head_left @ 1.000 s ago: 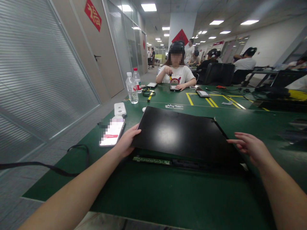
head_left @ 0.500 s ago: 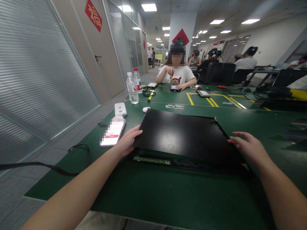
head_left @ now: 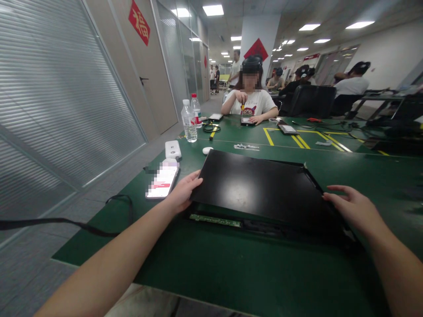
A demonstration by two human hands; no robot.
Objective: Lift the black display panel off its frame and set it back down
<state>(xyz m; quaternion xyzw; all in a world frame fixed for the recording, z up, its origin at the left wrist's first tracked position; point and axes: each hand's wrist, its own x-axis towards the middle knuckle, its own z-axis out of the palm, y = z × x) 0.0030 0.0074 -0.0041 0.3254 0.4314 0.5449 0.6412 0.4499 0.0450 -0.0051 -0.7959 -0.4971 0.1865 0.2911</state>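
A glossy black screen panel [head_left: 254, 185] lies tilted over a shallow black frame [head_left: 313, 177], its left side raised. Along the frame's near side shows a narrow green circuit board [head_left: 214, 220]. My left hand [head_left: 187, 190] is closed on the panel's left edge, thumb on top and fingers mostly hidden beneath. At the right side, my right hand [head_left: 350, 204] has its thumb and index fingertip close together at the frame's rim; the other fingers are partly hidden.
Left of the panel lie a lit phone [head_left: 162, 179], a white power bank [head_left: 173, 149] and a black strap [head_left: 122, 207]. Two water bottles [head_left: 189, 122] stand beyond. Across the green table [head_left: 231, 268], a co-worker [head_left: 253, 99] holds a yellow-handled tool over a small device.
The view has shifted slightly, so everything appears a little farther right. My right thumb rests against the frame's rim; both hands keep nearly the same places on the panel and frame.
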